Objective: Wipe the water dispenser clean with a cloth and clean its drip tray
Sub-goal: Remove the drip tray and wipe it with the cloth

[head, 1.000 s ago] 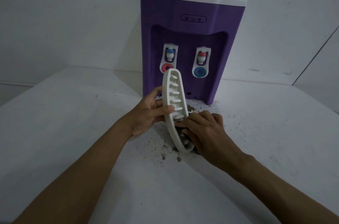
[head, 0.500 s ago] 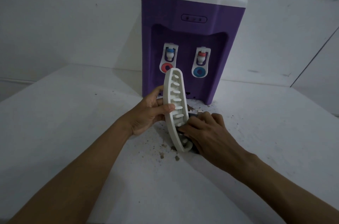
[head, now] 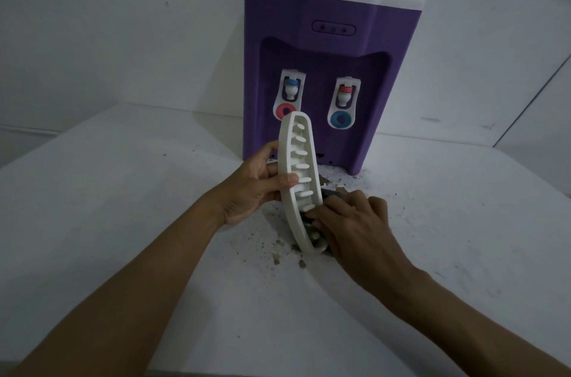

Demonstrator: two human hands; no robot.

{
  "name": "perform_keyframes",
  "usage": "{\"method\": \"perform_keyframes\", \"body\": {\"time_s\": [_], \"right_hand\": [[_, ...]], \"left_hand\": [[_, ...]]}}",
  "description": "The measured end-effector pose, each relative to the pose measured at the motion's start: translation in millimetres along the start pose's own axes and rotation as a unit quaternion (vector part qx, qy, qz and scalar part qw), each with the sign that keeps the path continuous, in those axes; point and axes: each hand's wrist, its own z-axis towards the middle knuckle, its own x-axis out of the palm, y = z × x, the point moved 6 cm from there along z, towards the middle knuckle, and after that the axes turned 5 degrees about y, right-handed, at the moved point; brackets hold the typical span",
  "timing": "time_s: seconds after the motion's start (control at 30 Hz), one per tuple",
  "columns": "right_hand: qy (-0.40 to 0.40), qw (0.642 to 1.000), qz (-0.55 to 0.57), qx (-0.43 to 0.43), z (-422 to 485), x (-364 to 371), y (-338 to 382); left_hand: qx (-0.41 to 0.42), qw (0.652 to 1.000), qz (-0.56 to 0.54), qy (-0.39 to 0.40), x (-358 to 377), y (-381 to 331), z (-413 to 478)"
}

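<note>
Dim light. A dark wad (head: 331, 193) under the right hand (head: 355, 223) was mostly hidden; cloth or not, unclear. That hand also covered the tray's (head: 285, 157) lower end.

Against 0.5 s before: the tray stood on end as before, and the right hand had barely shifted.

The left hand (head: 251, 191) gripped the tray's left edge, thumb across the front. The right fingers (head: 321, 213) curled together over the wad, tips at the lower slots. The tray stood before the dispenser (head: 324, 45), amid crumbs (head: 278, 245) on the table (head: 123, 206).

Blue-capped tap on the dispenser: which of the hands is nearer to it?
Left. The left hand grips the drip tray just below the blue-capped tap; the right hand, lower and further right, holds a dark cloth against the tray's bottom end.
</note>
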Motion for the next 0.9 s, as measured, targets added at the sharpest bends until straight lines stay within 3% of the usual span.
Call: {"method": "perform_keyframes", "body": {"time_s": [0.5,0.63,0.77,0.9], "right_hand": [[0.000,1.000,0.011,0.009,0.9,2.0,-8.1],[-0.002,0.997,0.078,-0.014,-1.4,1.9,-6.6],[-0.026,0.996,0.079,0.041,-3.7,2.5,-14.3],[-0.005,0.992,0.122,0.004,-9.7,11.6,-5.1]], "left_hand": [[-0.001,1.000,0.001,-0.004,2.9,-1.0,0.6],[0.005,1.000,0.001,-0.007,0.7,-1.0,-1.1],[0.013,1.000,-0.007,-0.016,-1.9,-0.8,-3.1],[0.013,1.000,-0.004,-0.018,-4.0,0.3,-4.5]]}}
